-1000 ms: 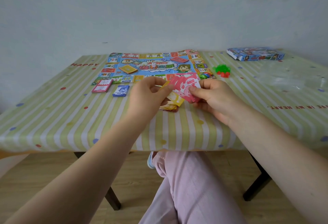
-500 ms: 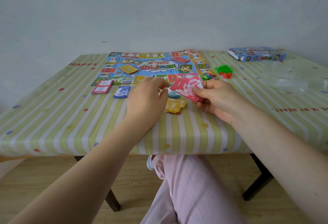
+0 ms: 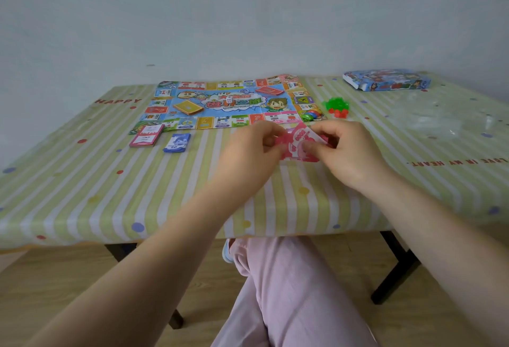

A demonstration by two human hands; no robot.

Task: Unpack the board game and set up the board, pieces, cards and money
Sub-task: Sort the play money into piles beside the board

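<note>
Tablecloth [image 3: 110, 181], green-striped, against a pale wall, carries the board [image 3: 228, 104]; left hand [image 3: 248, 151] and right hand [image 3: 349, 154] pinch pink money [image 3: 296, 145].

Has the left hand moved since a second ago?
Yes. The left hand has shifted right, away from the blue card pile, onto the pink banknotes.

- A plain pale grey-blue wall [image 3: 248, 16] is seen behind the tabletop [image 3: 82, 195].
- The tabletop is covered by a green-and-white striped, dotted cloth.
- Light wood flooring [image 3: 68, 278] and dark legs [image 3: 396, 272] are shown below.
</note>
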